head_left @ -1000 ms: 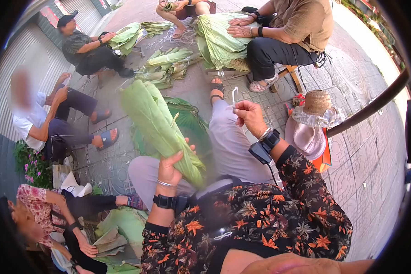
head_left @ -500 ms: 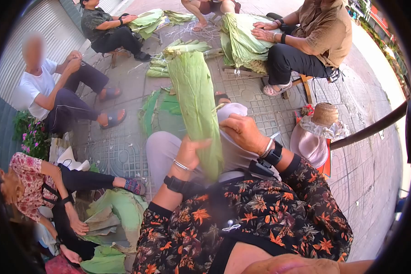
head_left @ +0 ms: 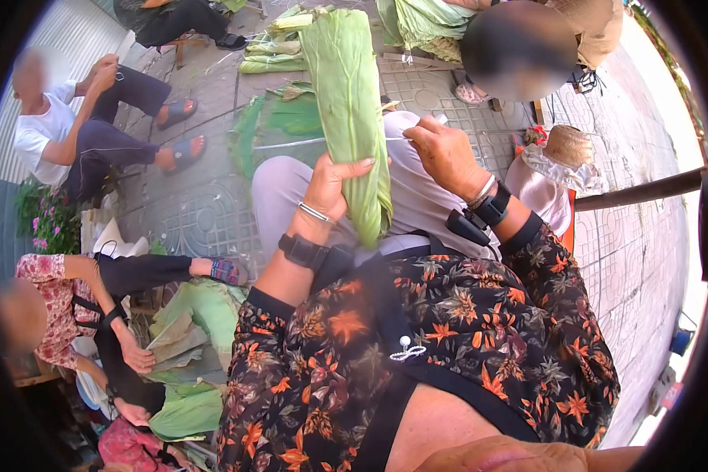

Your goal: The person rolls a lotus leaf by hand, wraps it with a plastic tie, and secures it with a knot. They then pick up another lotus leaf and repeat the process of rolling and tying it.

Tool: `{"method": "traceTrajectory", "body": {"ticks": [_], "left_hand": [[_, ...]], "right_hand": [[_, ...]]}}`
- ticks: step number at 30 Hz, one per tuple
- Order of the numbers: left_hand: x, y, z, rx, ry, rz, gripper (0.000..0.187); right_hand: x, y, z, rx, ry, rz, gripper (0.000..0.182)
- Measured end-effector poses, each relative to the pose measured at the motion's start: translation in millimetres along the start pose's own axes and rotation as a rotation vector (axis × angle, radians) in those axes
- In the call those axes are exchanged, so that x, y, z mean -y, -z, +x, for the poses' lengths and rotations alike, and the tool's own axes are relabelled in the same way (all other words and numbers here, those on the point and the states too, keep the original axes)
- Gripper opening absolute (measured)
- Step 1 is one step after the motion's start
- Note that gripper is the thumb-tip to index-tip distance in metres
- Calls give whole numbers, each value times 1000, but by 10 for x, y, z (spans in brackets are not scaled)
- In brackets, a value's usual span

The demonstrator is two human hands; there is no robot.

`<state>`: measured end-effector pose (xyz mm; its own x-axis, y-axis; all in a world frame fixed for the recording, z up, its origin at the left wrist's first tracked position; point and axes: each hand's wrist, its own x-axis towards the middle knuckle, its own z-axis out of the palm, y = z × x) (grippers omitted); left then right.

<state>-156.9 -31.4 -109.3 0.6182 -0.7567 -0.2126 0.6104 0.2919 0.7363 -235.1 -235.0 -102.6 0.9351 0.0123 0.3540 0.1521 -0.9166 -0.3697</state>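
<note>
My left hand (head_left: 328, 187) grips the lower part of a long bundle of folded green leaves (head_left: 342, 94), its thumb across the front. The bundle stands nearly upright above my lap. My right hand (head_left: 447, 157), fingers pinched, holds a thin white strip (head_left: 287, 145) to the right of the bundle. That strip passes behind the leaves and sticks out on their left side. Beyond my knees, more bundled leaves (head_left: 271, 57) lie on the paving, along with a flat green leaf (head_left: 291, 116).
One person (head_left: 94, 134) sits at the left. Lower left, another person (head_left: 75, 315) handles large leaves (head_left: 204, 315). Across from me, others sit by a leaf pile (head_left: 425, 30). A straw hat (head_left: 568, 148) rests at my right near a dark pole (head_left: 641, 190).
My left hand and the bundle have risen in view, and the hand has steadied. The white strip now shows stretched behind the leaves. My view has tilted downward.
</note>
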Motion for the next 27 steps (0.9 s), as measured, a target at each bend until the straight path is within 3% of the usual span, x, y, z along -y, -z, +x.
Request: {"method": "traceTrajectory", "body": {"ticks": [9, 13, 16, 22, 26, 27], "left_hand": [[186, -33, 171, -83, 38, 75, 48], [256, 24, 222, -97, -1, 99, 49], [332, 40, 260, -98, -86, 118, 45], [351, 38, 330, -69, -111, 118, 47], [398, 66, 363, -104, -93, 133, 52], [388, 47, 363, -110, -85, 134, 55]], "right_hand": [[-255, 62, -183, -65, -127, -198, 4], [-345, 53, -203, 63, -312, -119, 6], [-387, 73, -234, -107, -431, 61, 11], [-168, 217, -5, -398, -390, 535, 19], [186, 336, 295, -288, -337, 543, 19], [279, 350, 339, -315, -233, 504, 17]]}}
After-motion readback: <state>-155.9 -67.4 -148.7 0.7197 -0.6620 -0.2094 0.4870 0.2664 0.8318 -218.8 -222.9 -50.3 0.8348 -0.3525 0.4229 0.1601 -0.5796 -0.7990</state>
